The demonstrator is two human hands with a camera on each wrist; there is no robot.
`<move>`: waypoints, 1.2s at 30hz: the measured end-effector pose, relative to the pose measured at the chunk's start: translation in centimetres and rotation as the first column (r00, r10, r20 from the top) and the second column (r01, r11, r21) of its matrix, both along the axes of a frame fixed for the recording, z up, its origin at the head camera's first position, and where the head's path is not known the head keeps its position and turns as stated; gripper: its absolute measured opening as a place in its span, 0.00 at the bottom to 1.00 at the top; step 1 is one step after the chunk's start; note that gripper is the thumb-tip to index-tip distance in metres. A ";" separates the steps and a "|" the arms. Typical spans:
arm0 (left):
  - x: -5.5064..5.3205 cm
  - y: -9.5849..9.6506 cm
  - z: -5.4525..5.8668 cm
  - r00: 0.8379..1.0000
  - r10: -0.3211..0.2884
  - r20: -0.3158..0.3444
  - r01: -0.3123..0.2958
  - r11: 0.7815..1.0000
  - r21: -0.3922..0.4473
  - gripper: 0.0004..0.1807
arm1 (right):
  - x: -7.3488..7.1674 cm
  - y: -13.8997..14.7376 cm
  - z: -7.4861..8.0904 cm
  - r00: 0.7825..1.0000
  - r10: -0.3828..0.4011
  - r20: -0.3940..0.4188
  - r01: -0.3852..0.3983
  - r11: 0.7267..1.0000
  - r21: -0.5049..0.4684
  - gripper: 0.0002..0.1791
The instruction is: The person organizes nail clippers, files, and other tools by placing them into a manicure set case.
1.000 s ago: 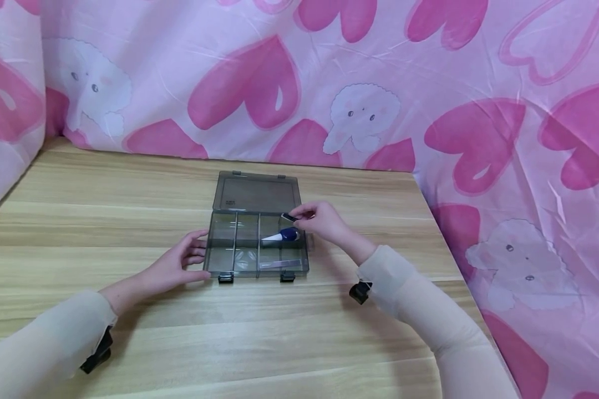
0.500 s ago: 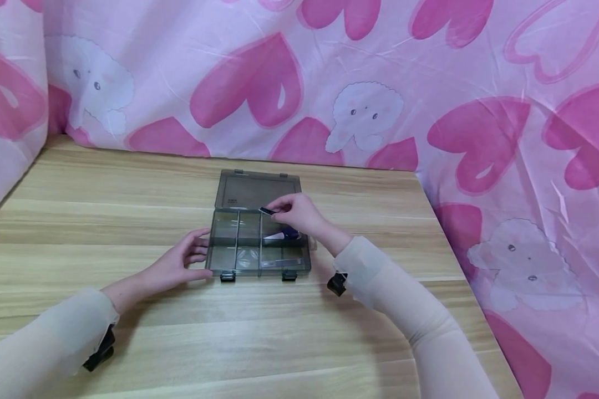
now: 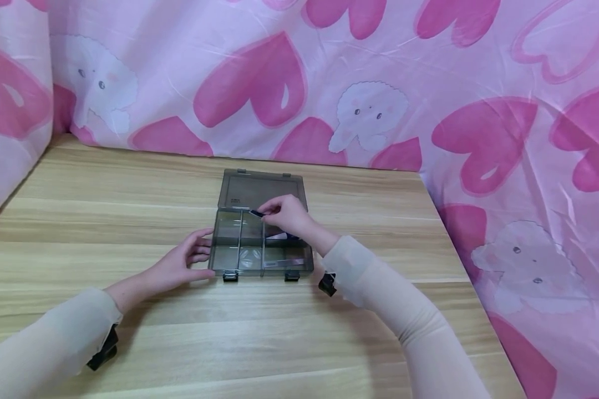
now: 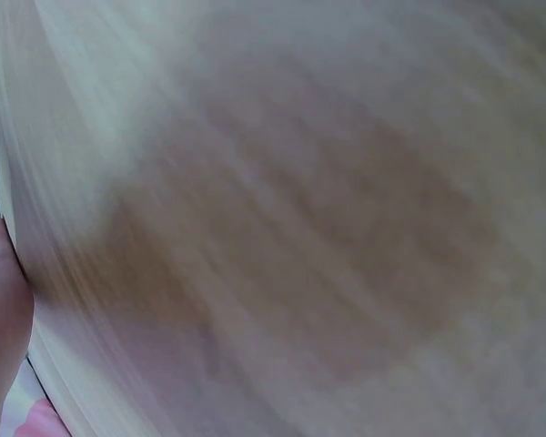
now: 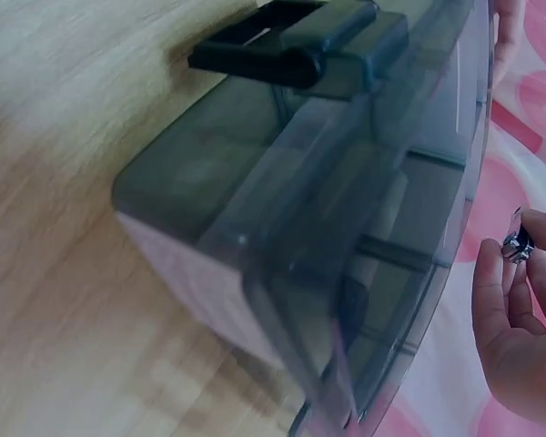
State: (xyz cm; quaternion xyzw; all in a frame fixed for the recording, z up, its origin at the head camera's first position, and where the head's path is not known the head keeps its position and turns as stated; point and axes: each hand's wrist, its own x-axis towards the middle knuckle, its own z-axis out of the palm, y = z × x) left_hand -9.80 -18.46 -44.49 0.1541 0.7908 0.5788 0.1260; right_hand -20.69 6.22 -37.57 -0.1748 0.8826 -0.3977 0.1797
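A smoky see-through compartment box (image 3: 226, 256) lies on the table with its lid (image 3: 263, 188) laid back. My right hand (image 3: 292, 215) pinches a small black-and-silver nail clipper (image 3: 257, 213) between thumb and fingertips, above the back middle compartment. In the right wrist view the clipper (image 5: 518, 244) shows a shiny metal end. My left hand (image 3: 177, 263) rests against the box's left side, its thumb at the front left corner. A white and dark blue bottle (image 3: 278, 236) lies in the back right compartment, partly hidden by my right hand.
Clear oval pieces (image 3: 250, 257) lie in the front middle compartment, and a flat strip (image 3: 284, 262) in the front right one. Two black latches (image 3: 231, 276) project from the front edge. A pink heart-print curtain (image 3: 319, 72) borders the wooden table (image 3: 219, 338).
My right hand has carried the nail clipper leftward, from over the back right compartment to over the back middle one. The left hand keeps its place at the box.
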 end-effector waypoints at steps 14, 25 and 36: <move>0.4 0.4 0.0 1.000 -0.002 0.023 0.001 1.000 0.016 0.51 | 0.7 -1.2 -0.6 0.998 -0.054 0.024 0.052 0.998 0.046 0.08; 0.7 0.4 0.3 1.000 -0.012 0.014 0.012 1.000 0.014 0.51 | 0.7 -1.3 -0.5 0.994 -0.071 0.081 0.070 0.998 0.008 0.10; 0.5 0.1 1.5 1.000 -0.009 0.005 0.009 0.996 -0.091 0.38 | 0.7 0.9 -0.3 0.997 -0.069 0.021 0.069 0.998 -0.004 0.10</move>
